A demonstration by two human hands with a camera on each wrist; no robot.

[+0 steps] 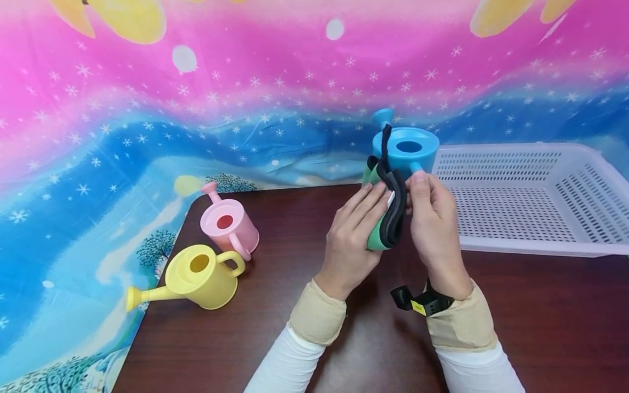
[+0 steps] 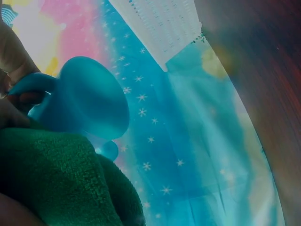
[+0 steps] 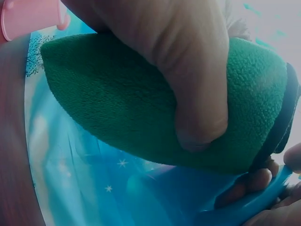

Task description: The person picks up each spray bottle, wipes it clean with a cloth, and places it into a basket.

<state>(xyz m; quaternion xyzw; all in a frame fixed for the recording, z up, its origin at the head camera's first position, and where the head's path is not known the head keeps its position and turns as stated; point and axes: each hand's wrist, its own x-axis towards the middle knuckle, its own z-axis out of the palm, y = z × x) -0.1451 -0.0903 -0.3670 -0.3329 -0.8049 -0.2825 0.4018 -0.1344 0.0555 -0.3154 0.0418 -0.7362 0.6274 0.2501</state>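
Left hand (image 1: pixel 350 236): you are pinching the green-and-black cloth (image 1: pixel 377 238), seemingly keeping its folds together.
Right hand (image 1: pixel 435 221): you are gripping the blue watering can (image 1: pixel 425 143) by its handle (image 1: pixel 416 167), apparently leaving its body free.
Blue watering can: you are holding it above the tabletop (image 1: pixel 290 273), near the white basket (image 1: pixel 530 245); whether the cloth is touching it is unclear.
Left wrist view: showing you the can's base (image 2: pixel 96 99), hidden in the head view.
Right wrist view: showing your left thumb (image 3: pixel 202 115) pressing the cloth's green face (image 3: pixel 136 103).

Dk brn tbl (image 1: pixel 236 338), pink watering can (image 1: pixel 241 226), yel watering can (image 1: pixel 213 284) nr it, wht basket (image 1: pixel 535 247) at R
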